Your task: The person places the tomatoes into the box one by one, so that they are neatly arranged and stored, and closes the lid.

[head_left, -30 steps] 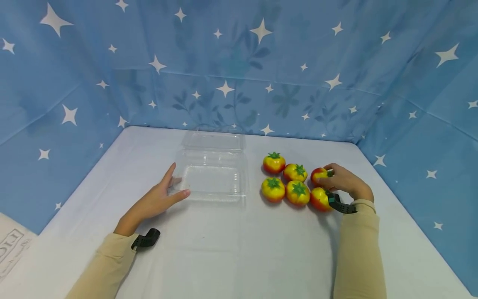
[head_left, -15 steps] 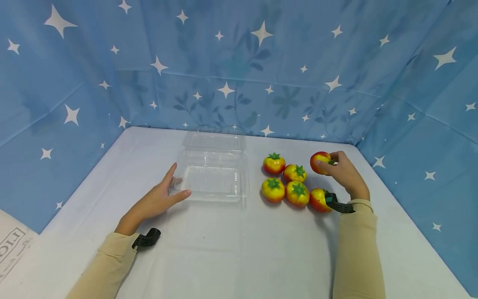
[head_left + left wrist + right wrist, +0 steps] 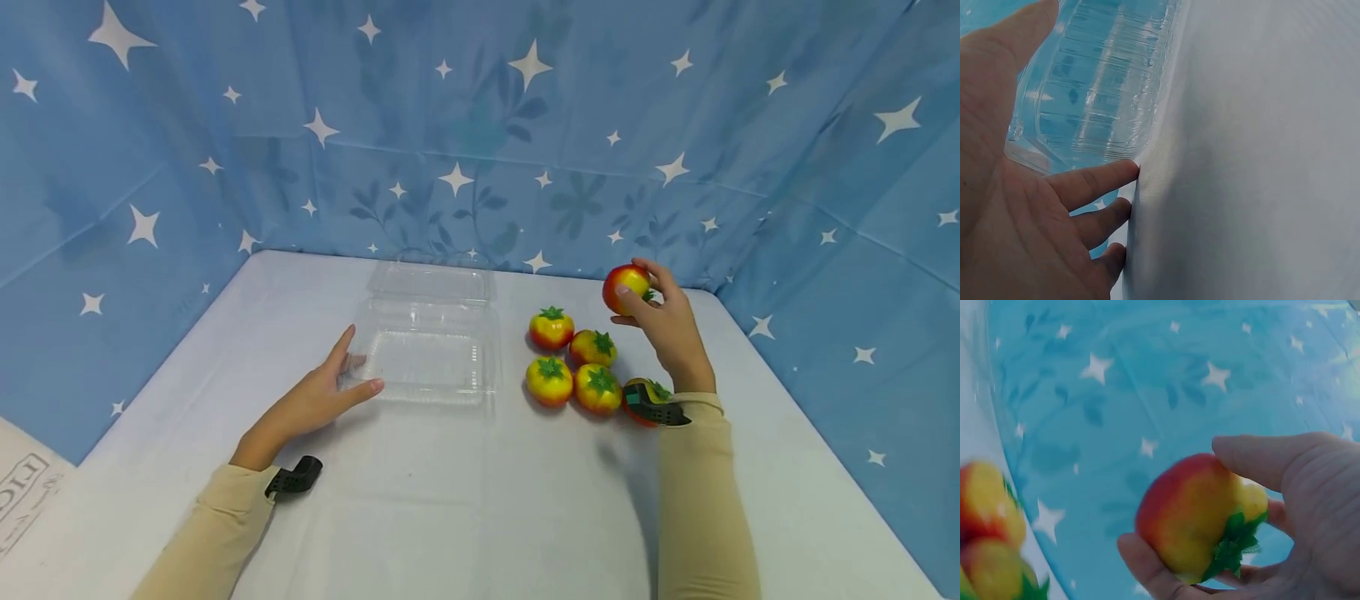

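Note:
My right hand (image 3: pixel 670 329) pinches a red-and-yellow tomato (image 3: pixel 621 289) with a green leafy top, held up above the back right of the table; the right wrist view shows thumb and fingertips on opposite sides of the held tomato (image 3: pixel 1185 519). Several similar tomatoes (image 3: pixel 597 389) lie grouped below, one partly hidden by the right wristband. A clear plastic clamshell box (image 3: pixel 491 358) sits with its lid raised toward the back. Beside its left side is my left hand (image 3: pixel 311 406), thumb and fingers spread, with fingertips (image 3: pixel 1127 167) close to the box's corner.
A white cloth (image 3: pixel 420 533) covers the table. Blue star-patterned curtains (image 3: pixel 480 125) rise behind it and along both sides. At the lower left edge lies a pale piece with printed lettering (image 3: pixel 22 492). Both wrists carry black bands.
My right hand has lifted a tomato from the right end of the group, raising it up and slightly left toward the back. My left hand and the box have stayed put.

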The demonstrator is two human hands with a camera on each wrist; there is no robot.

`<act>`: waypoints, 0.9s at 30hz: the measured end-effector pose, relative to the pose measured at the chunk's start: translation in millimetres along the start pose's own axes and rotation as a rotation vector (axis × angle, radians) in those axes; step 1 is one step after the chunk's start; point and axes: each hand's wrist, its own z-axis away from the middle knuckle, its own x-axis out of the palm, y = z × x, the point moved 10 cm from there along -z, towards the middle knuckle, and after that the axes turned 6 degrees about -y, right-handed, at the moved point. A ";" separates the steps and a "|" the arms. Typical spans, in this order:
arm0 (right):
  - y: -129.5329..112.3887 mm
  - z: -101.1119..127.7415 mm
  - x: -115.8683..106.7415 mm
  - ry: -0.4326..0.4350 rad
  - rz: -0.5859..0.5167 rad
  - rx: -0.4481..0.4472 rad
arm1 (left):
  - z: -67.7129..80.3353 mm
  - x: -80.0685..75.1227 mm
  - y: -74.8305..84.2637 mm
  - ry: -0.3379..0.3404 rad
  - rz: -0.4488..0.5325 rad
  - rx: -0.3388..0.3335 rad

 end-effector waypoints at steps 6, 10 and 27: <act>-25.8 -5.6 32.0 -0.045 -0.119 -0.039 | 0.9 -1.2 -1.8 -0.010 0.013 -0.004; -45.6 -12.1 56.2 -0.078 -0.098 -0.056 | 0.0 -0.5 -2.6 -0.002 0.019 -0.001; -88.4 -30.4 162.1 -0.111 -0.127 -0.143 | -3.2 -0.4 -2.1 0.006 -0.026 -0.001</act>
